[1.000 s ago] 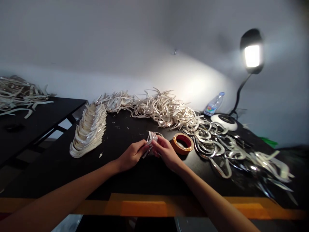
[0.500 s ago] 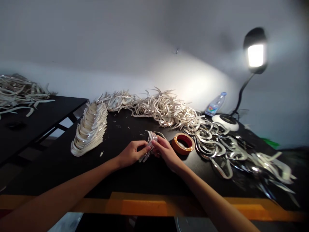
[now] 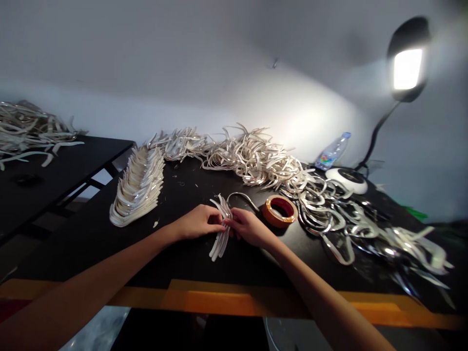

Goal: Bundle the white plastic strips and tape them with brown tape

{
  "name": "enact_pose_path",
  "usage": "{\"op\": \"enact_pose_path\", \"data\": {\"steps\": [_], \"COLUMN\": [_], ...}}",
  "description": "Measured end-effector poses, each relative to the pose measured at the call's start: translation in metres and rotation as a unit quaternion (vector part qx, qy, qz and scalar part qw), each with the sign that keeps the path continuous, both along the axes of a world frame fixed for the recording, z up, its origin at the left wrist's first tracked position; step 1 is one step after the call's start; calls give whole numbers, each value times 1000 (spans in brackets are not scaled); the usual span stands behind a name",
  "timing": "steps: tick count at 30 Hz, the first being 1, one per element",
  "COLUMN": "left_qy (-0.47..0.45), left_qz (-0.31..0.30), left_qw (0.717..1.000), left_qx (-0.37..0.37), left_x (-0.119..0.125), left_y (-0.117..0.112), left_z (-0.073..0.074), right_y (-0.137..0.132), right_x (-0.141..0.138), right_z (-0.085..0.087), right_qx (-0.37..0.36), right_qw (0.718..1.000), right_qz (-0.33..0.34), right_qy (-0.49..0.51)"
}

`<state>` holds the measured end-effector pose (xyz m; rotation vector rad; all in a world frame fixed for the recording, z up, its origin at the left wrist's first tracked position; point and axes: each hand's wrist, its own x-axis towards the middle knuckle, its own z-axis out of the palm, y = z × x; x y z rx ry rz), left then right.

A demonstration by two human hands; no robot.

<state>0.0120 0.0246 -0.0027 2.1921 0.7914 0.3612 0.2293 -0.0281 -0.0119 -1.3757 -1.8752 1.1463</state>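
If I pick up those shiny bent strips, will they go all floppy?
Probably not much. The strips poking out of the left hand and right hand keep their curves, so they seem fairly stiff. They look thin, so they're likely light. Their shiny faces might feel a bit slippery.

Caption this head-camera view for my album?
A left hand and right hand pinch curved silvery strips on a black table beside an orange tape roll.
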Motion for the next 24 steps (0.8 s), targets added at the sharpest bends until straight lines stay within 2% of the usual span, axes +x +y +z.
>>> {"op": "enact_pose_path", "data": {"steps": [2,4,6,8,12,16,20,24], "left_qy": [25,48,60,67,78,72,60,43], "left_qz": [30,59,70,61,11,-41,-39,-30], "left_qw": [996,983,969,957,935,935,934,937], "left_qx": [84,170,228,274,345,344,349,347], "left_x": [1,0,-3,-6,-12,-17,-24,-29], "left_y": [-1,-2,-5,-8,-13,-14,-16,-19], "left_z": [-2,-3,-6,-10,-17,-18,-19,-22], "right_y": [-2,-3,-5,-7,-7,-4,-2,2], "right_x": [0,1,2,2,2,0,-3,-4], "right_z": [3,7,10,12,10,5,3,4], "right_qx": [55,96,112,114,119,147,157,161], "right_qw": [990,965,943,933,935,947,959,959], "right_qz": [-27,-45,-48,-49,-73,-75,-50,-37], "right_qy": [-126,-240,-311,-338,-327,-275,-231,-229]}}
